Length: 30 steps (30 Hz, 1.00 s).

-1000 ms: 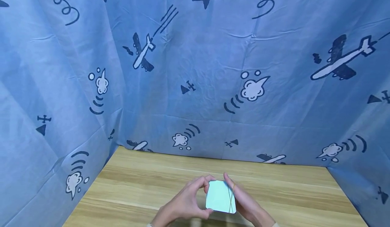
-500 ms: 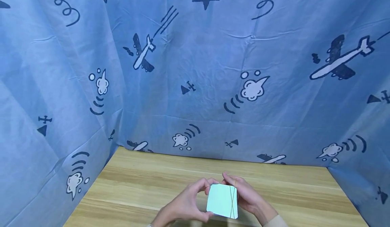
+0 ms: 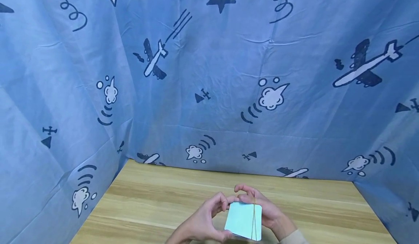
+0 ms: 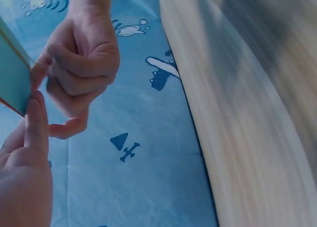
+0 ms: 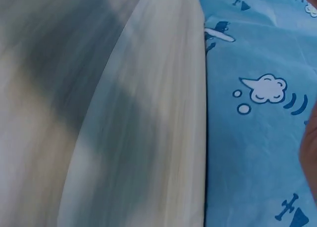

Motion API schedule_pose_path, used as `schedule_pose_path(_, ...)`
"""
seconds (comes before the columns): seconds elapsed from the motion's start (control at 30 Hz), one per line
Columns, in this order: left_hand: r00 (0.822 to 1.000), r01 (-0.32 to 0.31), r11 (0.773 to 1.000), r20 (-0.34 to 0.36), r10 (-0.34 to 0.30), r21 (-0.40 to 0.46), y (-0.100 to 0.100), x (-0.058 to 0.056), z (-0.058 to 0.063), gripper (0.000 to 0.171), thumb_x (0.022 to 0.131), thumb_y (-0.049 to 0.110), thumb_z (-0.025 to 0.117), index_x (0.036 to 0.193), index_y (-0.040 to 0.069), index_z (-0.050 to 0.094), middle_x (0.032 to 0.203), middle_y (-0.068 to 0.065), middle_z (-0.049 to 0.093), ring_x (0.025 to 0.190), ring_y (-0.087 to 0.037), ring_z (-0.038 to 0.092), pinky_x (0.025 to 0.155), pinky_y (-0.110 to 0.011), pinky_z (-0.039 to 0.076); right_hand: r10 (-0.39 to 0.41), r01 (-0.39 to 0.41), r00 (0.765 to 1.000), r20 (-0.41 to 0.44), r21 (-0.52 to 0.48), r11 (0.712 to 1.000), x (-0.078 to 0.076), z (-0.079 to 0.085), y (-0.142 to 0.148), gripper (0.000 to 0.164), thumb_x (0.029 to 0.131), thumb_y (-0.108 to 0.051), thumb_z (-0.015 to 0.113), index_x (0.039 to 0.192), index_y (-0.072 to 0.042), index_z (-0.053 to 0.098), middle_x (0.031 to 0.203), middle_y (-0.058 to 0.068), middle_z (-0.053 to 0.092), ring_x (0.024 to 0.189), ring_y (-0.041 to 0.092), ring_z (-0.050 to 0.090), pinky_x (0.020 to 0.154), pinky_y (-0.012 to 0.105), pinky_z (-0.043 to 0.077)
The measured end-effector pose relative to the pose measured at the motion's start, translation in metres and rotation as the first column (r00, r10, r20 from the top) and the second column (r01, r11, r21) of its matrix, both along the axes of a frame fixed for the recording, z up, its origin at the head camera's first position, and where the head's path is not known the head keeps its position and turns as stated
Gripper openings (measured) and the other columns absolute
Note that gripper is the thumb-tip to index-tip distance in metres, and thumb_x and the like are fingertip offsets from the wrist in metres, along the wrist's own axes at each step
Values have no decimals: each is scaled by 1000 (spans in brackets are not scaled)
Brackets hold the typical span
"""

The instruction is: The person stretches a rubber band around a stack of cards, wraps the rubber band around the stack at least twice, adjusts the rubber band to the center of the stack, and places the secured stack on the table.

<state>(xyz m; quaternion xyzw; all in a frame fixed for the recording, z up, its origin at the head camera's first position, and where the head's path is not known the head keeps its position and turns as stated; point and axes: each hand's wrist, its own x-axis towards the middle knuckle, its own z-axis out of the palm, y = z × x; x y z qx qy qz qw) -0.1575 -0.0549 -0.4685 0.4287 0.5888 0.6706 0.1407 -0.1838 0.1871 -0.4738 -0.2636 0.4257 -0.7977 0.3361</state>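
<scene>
A pale mint stack of square cards [image 3: 240, 218] is held above the table near its front edge. My left hand [image 3: 204, 220] grips its left side, the thumb at the near corner and the fingers at the far edge. A thin tan rubber band [image 3: 254, 222] runs over the stack near its right side and reaches up to my right hand [image 3: 266, 211], whose bent fingers hold it at the far right corner. In the left wrist view, the stack [image 4: 12, 73] shows only in part, beside the right hand's curled fingers [image 4: 81, 81]. The right wrist view misses the stack.
The wood-grain table [image 3: 147, 186] extends to both sides of the hands. Blue cloth [image 3: 209, 109] printed with planes and clouds hangs along its back and sides.
The stack has shifted slightly right and toward the front. My right hand's fingers have gone from straight to bent, and the band's crossed strands have drawn closer together.
</scene>
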Motion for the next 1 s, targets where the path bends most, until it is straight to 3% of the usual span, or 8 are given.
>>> schedule_pose_path(0.07, 997, 52, 994, 48, -57, 97, 2, -1, -1, 46, 79, -6, 73, 99, -1, 33, 140, -14, 55, 136, -33, 46, 116, -39, 31, 45, -45, 999, 2, -69, 997, 2, 0, -2, 22, 107, -21, 48, 128, -16, 47, 120, 11, 67, 96, 16, 69, 80, 28, 57)
schedule_pose_path(0.17, 979, 159, 960, 89, -184, 229, 4, -2, -2, 47, 83, -4, 70, 97, -6, 25, 144, -26, 49, 138, -38, 43, 116, -41, 31, 121, -121, 993, -15, -118, 985, 4, 2, -4, 32, 106, -27, 51, 136, -16, 48, 123, 10, 65, 98, 15, 68, 83, 27, 56)
schedule_pose_path(0.27, 949, 249, 923, 119, -293, 292, 5, -3, -4, 51, 88, 4, 70, 98, -6, 21, 146, -27, 46, 140, -35, 41, 114, -38, 34, 168, -171, 985, -34, -123, 978, 6, 2, -5, 38, 104, -27, 55, 139, -14, 50, 118, 9, 67, 97, 13, 69, 82, 24, 56)
schedule_pose_path(0.33, 937, 276, 910, 125, -326, 308, 5, -3, -4, 53, 90, 9, 70, 98, -6, 20, 146, -27, 46, 140, -33, 41, 113, -36, 36, 174, -179, 984, -46, -129, 975, 7, 1, -6, 38, 104, -26, 54, 140, -14, 50, 117, 8, 67, 97, 12, 68, 82, 24, 55)
schedule_pose_path(0.5, 948, 267, 927, 100, -302, 264, 4, -5, -3, 51, 88, 5, 70, 97, -7, 21, 145, -28, 47, 138, -34, 43, 114, -40, 34, 184, -186, 983, -25, -169, 968, 10, -5, -4, 41, 103, -18, 51, 144, -16, 46, 127, 9, 62, 102, 14, 67, 86, 25, 54)
schedule_pose_path(0.77, 972, 215, 971, 75, -223, 104, -3, -6, 3, 43, 83, -5, 69, 98, -4, 29, 140, -20, 54, 135, -31, 48, 115, -39, 33, 234, -233, 972, -22, -231, 945, 11, -16, 2, 56, 101, -9, 41, 155, -14, 30, 146, 16, 47, 115, 19, 62, 97, 31, 50)
schedule_pose_path(1.0, 978, 187, 982, 85, -188, 25, -7, -7, 3, 42, 83, -3, 70, 99, 0, 32, 137, -13, 56, 134, -29, 49, 114, -37, 34, 253, -246, 967, -5, -263, 933, 13, -23, 14, 58, 104, -8, 29, 160, -16, 20, 139, 13, 54, 111, 18, 64, 95, 30, 51)
